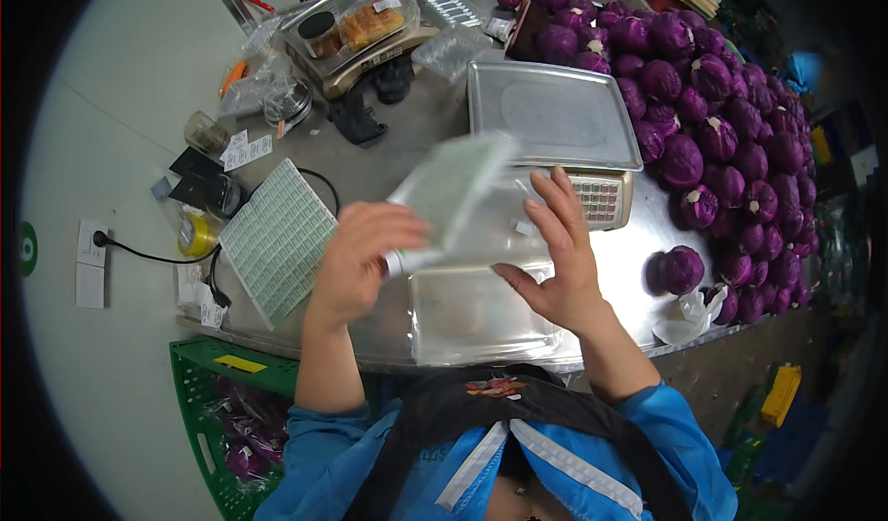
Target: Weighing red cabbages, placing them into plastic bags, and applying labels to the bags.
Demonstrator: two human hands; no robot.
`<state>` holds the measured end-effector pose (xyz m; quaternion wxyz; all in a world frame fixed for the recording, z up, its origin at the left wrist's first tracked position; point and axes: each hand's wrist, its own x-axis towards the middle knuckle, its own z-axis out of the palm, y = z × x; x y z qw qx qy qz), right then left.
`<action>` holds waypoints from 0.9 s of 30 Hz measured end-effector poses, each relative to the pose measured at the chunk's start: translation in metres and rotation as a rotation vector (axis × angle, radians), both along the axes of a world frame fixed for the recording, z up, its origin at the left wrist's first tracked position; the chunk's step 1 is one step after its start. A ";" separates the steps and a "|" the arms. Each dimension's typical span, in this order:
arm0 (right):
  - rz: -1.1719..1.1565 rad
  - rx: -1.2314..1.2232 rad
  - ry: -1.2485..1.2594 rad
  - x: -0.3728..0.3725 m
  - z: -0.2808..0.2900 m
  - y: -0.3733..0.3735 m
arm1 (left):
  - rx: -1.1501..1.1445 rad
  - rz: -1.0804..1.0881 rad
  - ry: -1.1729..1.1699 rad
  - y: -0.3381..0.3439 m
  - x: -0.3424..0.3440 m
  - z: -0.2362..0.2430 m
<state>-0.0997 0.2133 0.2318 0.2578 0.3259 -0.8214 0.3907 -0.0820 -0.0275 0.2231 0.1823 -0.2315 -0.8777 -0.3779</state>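
In my left hand (356,253) is a pale green sheet (462,183), blurred by motion and looking like a label sheet; the fingers are closed on its lower left edge. My right hand (569,276) hovers in front of the scale's keypad (601,197), fingers apart, with nothing gripped. A small white label (524,228) shows just beside its fingers; I cannot tell whether they touch. Below both hands, clear plastic bags (481,322) lie flat on the steel table. Another sheet of green labels (277,239) lies left of my left hand.
A scale with a steel tray (555,114) stands ahead. Red cabbages (731,151) are heaped along the right, with one loose cabbage (682,269) nearer me. A second scale (370,59) bears wrapped food at the far left. Bagged cabbages sit in a green crate (199,410) at lower left.
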 end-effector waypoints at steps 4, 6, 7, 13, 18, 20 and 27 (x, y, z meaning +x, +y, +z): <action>0.240 0.122 -0.375 0.006 0.018 0.015 | 0.617 -0.307 -0.329 0.025 0.023 0.005; 0.180 -0.011 -0.513 0.015 0.003 0.020 | 0.926 -0.257 -0.555 0.042 0.033 0.000; 0.166 -0.013 -0.593 0.019 -0.001 0.023 | 0.918 -0.140 -0.514 0.052 0.039 -0.005; 0.151 -0.101 -0.761 0.031 -0.025 0.038 | 0.894 0.098 -0.465 0.059 0.051 -0.033; 0.037 -0.084 -0.912 0.050 -0.027 0.041 | 0.797 0.222 -0.415 0.056 0.052 -0.056; -0.013 -0.066 -0.910 0.052 -0.024 0.042 | 0.758 0.199 -0.448 0.053 0.050 -0.055; 0.226 0.185 -0.555 0.024 -0.014 0.038 | 0.635 0.077 -0.590 0.063 0.049 -0.042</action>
